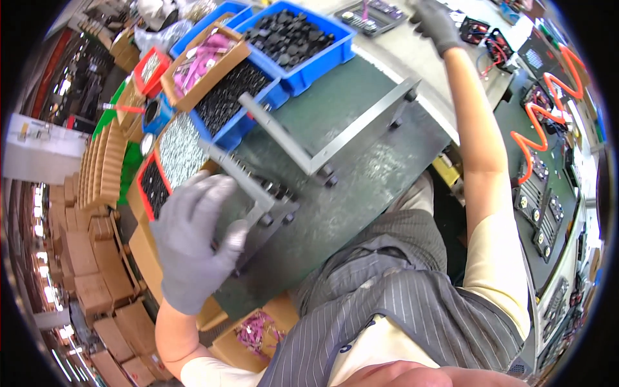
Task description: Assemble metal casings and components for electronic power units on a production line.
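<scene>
Dark tabletop (348,209): blue bins (322,69) beyond metal frames (364,126); left fingers (215,197) parted, right fingers (422,28) unclear.

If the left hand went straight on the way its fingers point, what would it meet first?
The left hand would probably meet the grey bar first, though depth is unclear and it might pass above.

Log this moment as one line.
left hand: open, beside grey bracket | right hand: outstretched near black tray, grip unclear | bench: second grey bracket | nearby: blue bin
</scene>
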Available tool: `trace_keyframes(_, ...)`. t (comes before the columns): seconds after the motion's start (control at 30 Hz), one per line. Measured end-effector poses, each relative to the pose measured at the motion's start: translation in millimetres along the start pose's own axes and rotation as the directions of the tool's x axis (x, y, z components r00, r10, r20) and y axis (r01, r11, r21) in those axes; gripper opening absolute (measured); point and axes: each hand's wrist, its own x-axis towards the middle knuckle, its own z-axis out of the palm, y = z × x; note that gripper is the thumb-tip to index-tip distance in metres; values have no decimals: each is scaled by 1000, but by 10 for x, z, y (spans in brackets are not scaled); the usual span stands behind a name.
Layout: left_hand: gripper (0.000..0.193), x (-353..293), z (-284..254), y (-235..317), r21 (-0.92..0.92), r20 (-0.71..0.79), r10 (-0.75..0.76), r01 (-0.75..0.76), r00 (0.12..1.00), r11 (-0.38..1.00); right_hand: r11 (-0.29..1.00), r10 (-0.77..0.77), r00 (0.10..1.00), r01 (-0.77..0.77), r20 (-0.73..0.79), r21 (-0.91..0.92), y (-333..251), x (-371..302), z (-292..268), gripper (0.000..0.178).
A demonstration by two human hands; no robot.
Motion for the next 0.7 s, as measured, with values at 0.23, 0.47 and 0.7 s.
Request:
trace_keyframes(0.23,54,1039,851,481,-222,202,221,-175,954,959,948,279,960,-274,5,-160,829,88,1268,46)
trace_keyframes(0.47,52,1105,788,556,-203,468,54,48,882,978,787,617,787,-617,3,13,569,426,1136,72)
trace_keyframes(0.7,41,1057,856,398,-241,492,58,71,869,968,735,677,723,-674,-139,70,665,584,1384,42)
